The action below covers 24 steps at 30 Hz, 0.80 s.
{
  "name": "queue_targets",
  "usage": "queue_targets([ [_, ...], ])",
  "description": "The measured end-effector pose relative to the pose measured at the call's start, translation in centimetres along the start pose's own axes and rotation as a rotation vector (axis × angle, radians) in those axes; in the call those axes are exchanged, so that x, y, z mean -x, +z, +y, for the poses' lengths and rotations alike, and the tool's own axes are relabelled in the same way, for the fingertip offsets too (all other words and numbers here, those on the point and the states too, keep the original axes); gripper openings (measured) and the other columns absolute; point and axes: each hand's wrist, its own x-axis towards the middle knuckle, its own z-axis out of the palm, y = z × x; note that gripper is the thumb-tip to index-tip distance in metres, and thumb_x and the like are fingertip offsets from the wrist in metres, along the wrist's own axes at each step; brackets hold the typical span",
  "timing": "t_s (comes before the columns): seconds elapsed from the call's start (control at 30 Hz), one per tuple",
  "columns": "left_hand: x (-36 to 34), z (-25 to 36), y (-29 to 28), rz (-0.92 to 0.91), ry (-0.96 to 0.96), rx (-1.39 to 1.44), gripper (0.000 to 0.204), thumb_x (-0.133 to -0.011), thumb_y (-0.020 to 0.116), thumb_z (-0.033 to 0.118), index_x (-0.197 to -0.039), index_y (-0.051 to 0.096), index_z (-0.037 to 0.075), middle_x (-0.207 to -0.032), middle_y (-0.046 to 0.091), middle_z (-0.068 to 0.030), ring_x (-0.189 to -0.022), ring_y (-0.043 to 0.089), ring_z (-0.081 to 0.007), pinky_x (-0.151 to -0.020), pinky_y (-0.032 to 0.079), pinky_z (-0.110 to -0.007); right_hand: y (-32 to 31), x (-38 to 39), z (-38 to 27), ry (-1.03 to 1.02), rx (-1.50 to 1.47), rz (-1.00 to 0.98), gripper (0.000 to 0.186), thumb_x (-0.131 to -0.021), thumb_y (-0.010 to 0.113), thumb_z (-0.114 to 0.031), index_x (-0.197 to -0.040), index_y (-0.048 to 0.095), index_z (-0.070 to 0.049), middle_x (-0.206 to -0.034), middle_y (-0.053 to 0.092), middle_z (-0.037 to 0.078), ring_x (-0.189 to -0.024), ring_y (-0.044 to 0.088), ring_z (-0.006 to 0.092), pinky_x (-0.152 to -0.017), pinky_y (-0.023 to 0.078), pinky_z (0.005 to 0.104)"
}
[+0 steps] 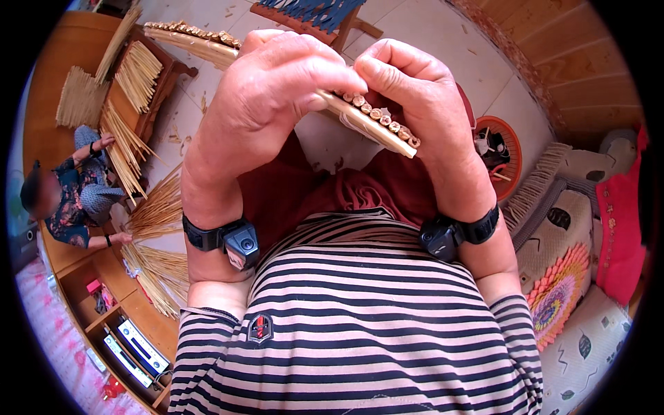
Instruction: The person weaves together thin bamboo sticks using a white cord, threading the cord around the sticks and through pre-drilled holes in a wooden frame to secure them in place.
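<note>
A long, narrow piece of pale straw stalks (377, 126) runs slantwise between my hands, with a row of round cut stalk ends along its upper edge. Thin white thread shows along its side. My left hand (266, 90) is closed around the piece, its thumb and forefinger pressed near the stalk ends. Beyond that hand, the far part of the same piece reaches out to the upper left. My right hand (418, 86) is closed in a pinch over the row, its fingertips close to my left forefinger. Whatever lies between those fingertips is too small to make out.
At the left, another person (72, 187) handles loose straw stalks (155, 207) beside a wooden bench (153, 104) with more bundles. An orange basket (510, 138) holding dark items stands at the right, near a patterned sofa (574, 228). A wooden stool with blue webbing (321, 14) stands ahead.
</note>
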Motion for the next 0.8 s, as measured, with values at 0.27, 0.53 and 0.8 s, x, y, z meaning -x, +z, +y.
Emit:
queue_targets([
  [0.27,-0.2,0.4,0.1,-0.001,0.035,-0.035,0.016,-0.08,0.068,0.009,-0.096,0.072,0.006,-0.094,0.068,-0.0064,-0.091,0.061,-0.0225,-0.086,0.043,-0.034,0.1,-1.0,-0.4,-0.069,0.224,0.031,0.022,-0.091,0.066,-0.013,-0.073,0.068,-0.002,-0.072,0.063,-0.001,-0.062,0.052,0.0059,-0.058,0.042,0.024],
  [0.53,1.3,0.7,0.0,-0.029,0.061,-0.005,0.013,-0.077,0.068,0.013,-0.088,0.073,0.008,-0.086,0.067,-0.0046,-0.082,0.063,-0.0207,-0.082,0.04,-0.033,-8.1,-5.7,-3.3,-0.138,-0.468,-0.038,0.022,-0.098,0.062,-0.024,-0.105,0.061,-0.003,-0.09,0.067,0.007,-0.086,0.067,0.0183,-0.092,0.055,0.0383],
  [0.8,1.7,1.3,-0.4,-0.035,0.062,0.002,0.012,-0.078,0.067,0.016,-0.085,0.073,0.008,-0.083,0.067,-0.0035,-0.08,0.062,-0.0201,-0.08,0.042,-0.034,-28.8,2.1,-2.5,0.194,0.065,0.781,0.006,-0.1,0.055,-0.016,-0.096,0.057,-0.013,-0.065,0.041,-0.01,-0.046,0.028,0.001,-0.039,0.018,0.0189],
])
